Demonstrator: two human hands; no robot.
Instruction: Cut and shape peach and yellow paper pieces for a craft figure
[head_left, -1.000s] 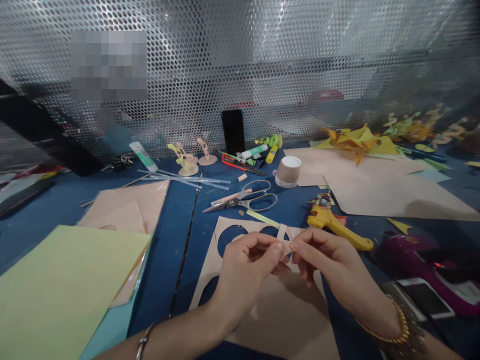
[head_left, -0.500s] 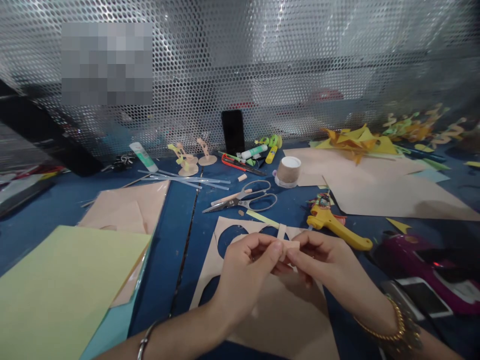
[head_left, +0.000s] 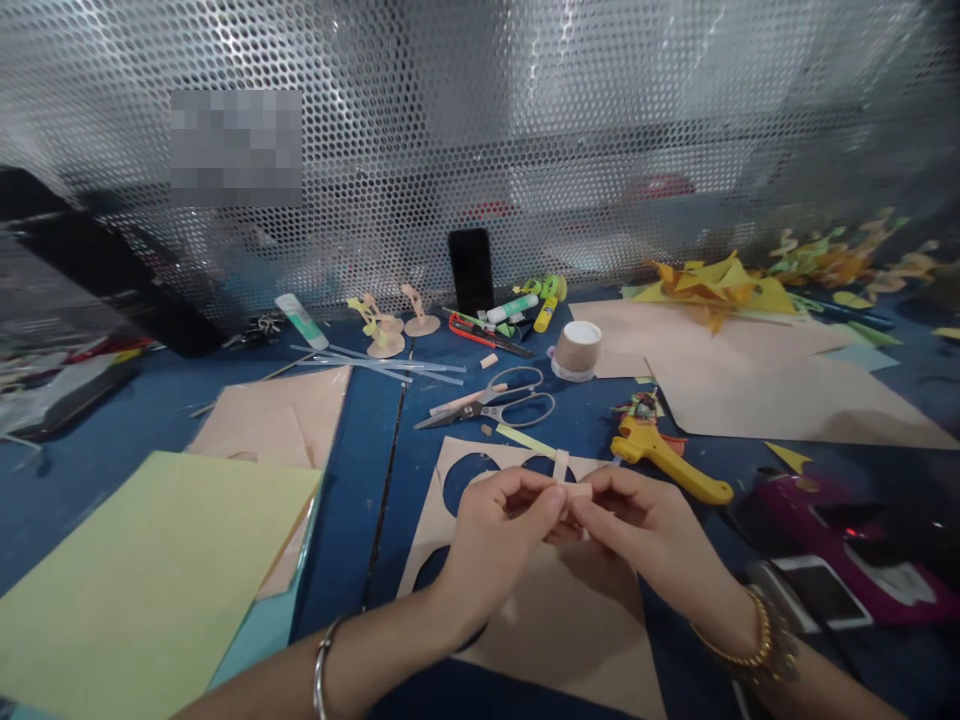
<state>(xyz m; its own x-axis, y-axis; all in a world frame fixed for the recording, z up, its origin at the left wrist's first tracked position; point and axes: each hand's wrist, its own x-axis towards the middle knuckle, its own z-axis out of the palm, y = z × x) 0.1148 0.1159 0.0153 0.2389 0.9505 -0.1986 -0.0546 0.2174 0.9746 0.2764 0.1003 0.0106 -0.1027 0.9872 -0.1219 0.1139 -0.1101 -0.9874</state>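
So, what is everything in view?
Perforated screen: 1, silver, back
Table: 1, blue, underneath
Phones: 2, black at screen, white front right
Glue tubes: 2, white and green, back
Paper figures: 3, beige and yellow, back left
Thin sticks: several, clear, back left
Scissors: 1, grey, centre
Cup: 1, brown, white top, centre back
Glue gun: 1, yellow, right
Paper pile: 1, orange and yellow, back right
Large sheets: several, beige and pale yellow, both sides
Holed sheet: 1, beige, under hands
Held strip: 1, beige, centre
Left hand, right hand: one each, centre
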